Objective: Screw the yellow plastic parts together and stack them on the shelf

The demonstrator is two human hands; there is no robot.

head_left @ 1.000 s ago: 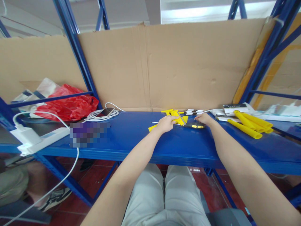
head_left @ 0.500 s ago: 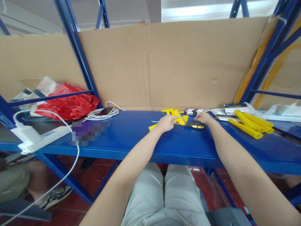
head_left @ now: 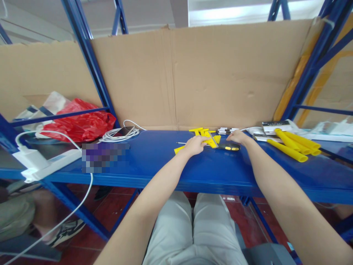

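Note:
My left hand is closed on a yellow plastic piece with a grey strip along its edge, held just above the blue shelf. More yellow T-shaped pieces lie right behind it. Below its wrist, another bit of yellow plastic shows. My right hand has its fingers pinched together; whatever they hold is too small to make out. Directly in front of that hand lies a screwdriver with a black and yellow handle, its shaft passing behind the left hand. Several small black-and-white items lie behind the right fingertips.
Yellow tubes and a black-and-white box lie to the right on the blue shelf. Leftward are a coiled white cable, a red plastic bag and a white power strip. Cardboard stands behind.
My right hand has shifted very slightly to the left, its fingers still pinched. My left hand and the yellow piece stay in place.

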